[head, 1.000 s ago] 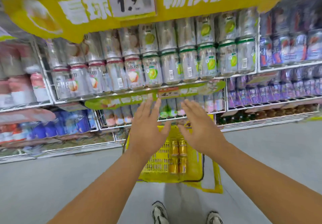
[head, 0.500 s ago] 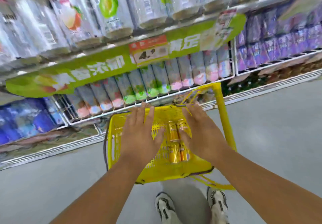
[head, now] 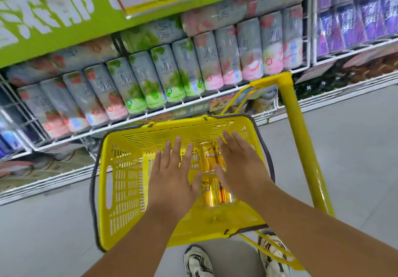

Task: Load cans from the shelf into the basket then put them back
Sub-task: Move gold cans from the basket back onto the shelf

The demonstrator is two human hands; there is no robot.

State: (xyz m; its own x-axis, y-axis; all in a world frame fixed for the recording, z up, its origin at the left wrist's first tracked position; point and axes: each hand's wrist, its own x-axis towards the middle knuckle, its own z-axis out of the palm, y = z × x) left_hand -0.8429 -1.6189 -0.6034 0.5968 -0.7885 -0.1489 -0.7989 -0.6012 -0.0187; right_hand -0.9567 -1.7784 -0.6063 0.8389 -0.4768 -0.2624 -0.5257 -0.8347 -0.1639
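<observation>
A yellow plastic basket (head: 120, 182) stands on the floor in front of the shelf. Several gold cans (head: 210, 192) lie on their sides inside it, right of the middle. My left hand (head: 172, 179) is spread flat above the basket floor, just left of the cans. My right hand (head: 239, 164) is spread over the right-hand cans and hides part of them. Neither hand holds anything. Whether the fingers touch the cans I cannot tell.
A white wire shelf (head: 150, 117) with rows of grey fruit-drink cans (head: 168, 76) runs behind the basket. The basket's tall yellow handle (head: 301, 138) rises at the right. Purple cans (head: 355, 20) fill the upper right. My shoes (head: 198, 261) stand on grey floor.
My view has tilted down from the upper shelves to the basket. Both open hands have dropped from shelf height into the basket, over the gold cans.
</observation>
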